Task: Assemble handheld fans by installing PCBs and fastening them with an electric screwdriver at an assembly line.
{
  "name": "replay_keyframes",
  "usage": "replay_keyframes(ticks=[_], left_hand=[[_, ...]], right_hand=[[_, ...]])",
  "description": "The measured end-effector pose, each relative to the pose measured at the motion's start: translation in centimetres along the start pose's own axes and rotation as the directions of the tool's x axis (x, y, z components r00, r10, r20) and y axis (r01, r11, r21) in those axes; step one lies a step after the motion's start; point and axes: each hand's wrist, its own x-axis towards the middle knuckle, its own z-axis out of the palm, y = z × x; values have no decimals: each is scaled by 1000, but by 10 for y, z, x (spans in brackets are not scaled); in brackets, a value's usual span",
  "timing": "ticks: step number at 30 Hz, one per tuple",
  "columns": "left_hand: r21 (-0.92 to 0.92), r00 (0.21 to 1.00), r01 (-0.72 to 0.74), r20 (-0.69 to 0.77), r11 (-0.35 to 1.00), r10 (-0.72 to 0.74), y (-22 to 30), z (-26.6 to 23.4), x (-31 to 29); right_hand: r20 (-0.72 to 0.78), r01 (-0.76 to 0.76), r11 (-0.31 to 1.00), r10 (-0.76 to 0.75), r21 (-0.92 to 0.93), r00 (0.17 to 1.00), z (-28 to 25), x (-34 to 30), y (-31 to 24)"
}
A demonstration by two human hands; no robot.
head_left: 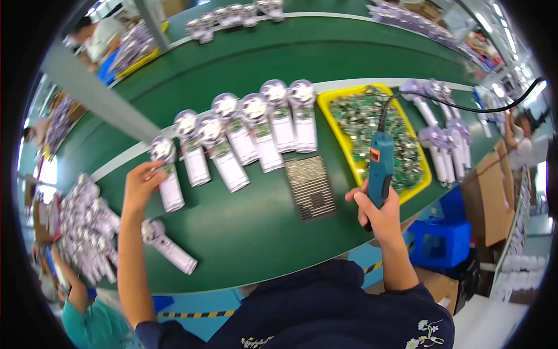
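Observation:
My right hand [378, 210] is wrapped round a teal electric screwdriver [381, 166], held upright over the bench with a black cord rising from its top. At the left, the fingers of my left hand [142, 183] are pinched together at the middle of a white handheld housing [171, 192] with a round shiny head. Whatever is between those fingertips is too small to make out. Several similar housings [229, 166] lie in a slanting row to its right, green circuit boards showing below their heads. Nearer me, a single housing [174, 254] lies tilted on the green bench.
A yellow tray [344, 152] heaped with green circuit boards [360, 113] stands beyond the screwdriver. Left of it lies a ridged metallic plate [310, 187]. Housings pile up at far left [87, 227] and stand right [444, 148]. A grey post [99, 87] rises behind; a co-worker's teal sleeve [96, 323] shows lower left.

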Motion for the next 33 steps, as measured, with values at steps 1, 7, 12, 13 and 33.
replay_keyframes(ticks=[1, 7, 12, 13, 33], left_hand=[[29, 1000, -3, 14, 1000, 2, -3, -2, 2], [-88, 998, 3, 63, 996, 3, 2, 42, 1], [-18, 997, -54, 56, 998, 54, -9, 33, 0], [-20, 998, -49, 50, 999, 49, -9, 32, -3], [40, 729, -670, -154, 741, 667, 50, 228, -123]], right_hand=[[-52, 48, 995, -53, -91, 997, -12, 5, -6], [-250, 85, 913, -198, -399, 948, -62, 23, -22], [-159, 107, 709, -298, -697, 941, -64, 47, -23], [-126, 95, 662, -277, -743, 953, -61, 50, -24], [-252, 139, 793, -346, -593, 904, -37, 43, -21]])
